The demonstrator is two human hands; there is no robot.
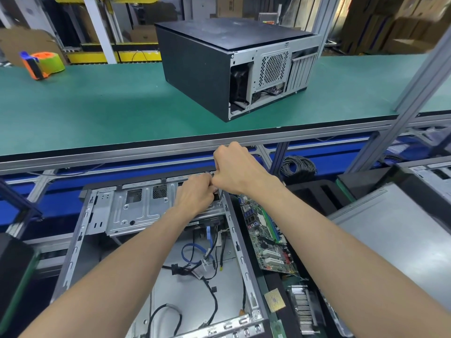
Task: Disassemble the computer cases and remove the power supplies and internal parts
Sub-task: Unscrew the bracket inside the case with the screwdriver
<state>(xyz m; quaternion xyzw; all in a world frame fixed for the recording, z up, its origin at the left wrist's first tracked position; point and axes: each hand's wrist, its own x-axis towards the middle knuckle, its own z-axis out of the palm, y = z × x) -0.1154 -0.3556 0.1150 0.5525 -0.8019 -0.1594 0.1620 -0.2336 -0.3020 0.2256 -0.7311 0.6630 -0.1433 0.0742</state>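
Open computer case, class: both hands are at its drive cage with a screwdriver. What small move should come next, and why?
Probably keep turning the screwdriver to free the screw. The right hand grips its handle, its tip sits on the drive cage of the open case, and the left hand steadies beside it; the cage remains mounted.

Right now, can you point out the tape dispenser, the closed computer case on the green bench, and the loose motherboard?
tape dispenser (42, 65), head view, on its green tape roll.
closed computer case (195, 67), head view, on its dark side panel.
loose motherboard (266, 236), head view, on the middle of the board.
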